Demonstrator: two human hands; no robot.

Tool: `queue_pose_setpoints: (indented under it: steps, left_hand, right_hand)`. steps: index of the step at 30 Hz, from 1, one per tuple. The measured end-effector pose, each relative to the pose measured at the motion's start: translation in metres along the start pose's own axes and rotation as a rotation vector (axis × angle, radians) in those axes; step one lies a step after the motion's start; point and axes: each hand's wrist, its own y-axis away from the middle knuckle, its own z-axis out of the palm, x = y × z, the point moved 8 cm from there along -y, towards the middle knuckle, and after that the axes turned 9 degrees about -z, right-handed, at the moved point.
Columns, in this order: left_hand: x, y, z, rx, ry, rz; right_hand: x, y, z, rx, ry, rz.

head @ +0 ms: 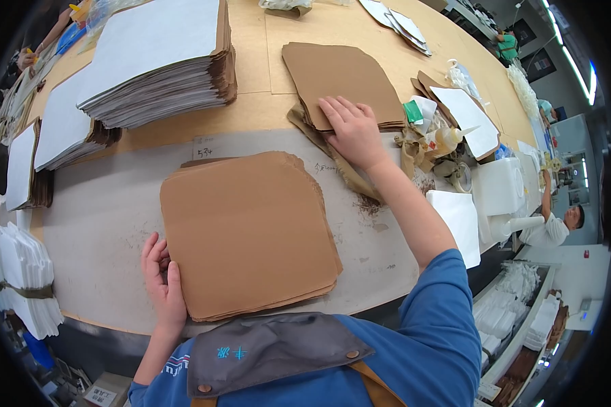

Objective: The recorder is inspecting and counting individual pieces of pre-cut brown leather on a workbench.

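Note:
In front of me on the work table lies a stack of brown paperboard sheets (249, 234) with rounded, uneven edges. My left hand (164, 285) is at the left side of this stack, thumb at the edge and fingers loosely curled. Farther off to the right is a second pile of brown sheets (341, 76), cut with one curved corner. Palm down, my right hand (354, 129) rests on the near part of that pile, fingers fairly straight. An olive cloth strip (343, 165) runs out from beneath the second pile.
Tall stacks of white-topped sheets (158, 40) stand at the far left, with a tied white bundle (23, 274) nearer. At right are a glue bottle (445, 140), a tape roll (462, 178), white sheets (455, 224) and a white plastic container (496, 185). Other people work around the room.

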Motion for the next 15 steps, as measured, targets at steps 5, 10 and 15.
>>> queue_pose_setpoints:
  steps: [5,10,15]
  left_hand:
    - [-0.001,0.001,-0.001,0.002,0.011,0.006]
    - [-0.002,0.001,-0.002,0.003,0.011,0.019]
    - [-0.004,0.001,-0.002,0.004,0.009,0.012]
  right_hand:
    - [-0.007,-0.005,0.000,0.102,0.157,0.042]
    - [0.022,0.004,-0.002,0.077,0.057,0.274]
    - [0.062,0.009,-0.005,0.152,-0.229,0.315]
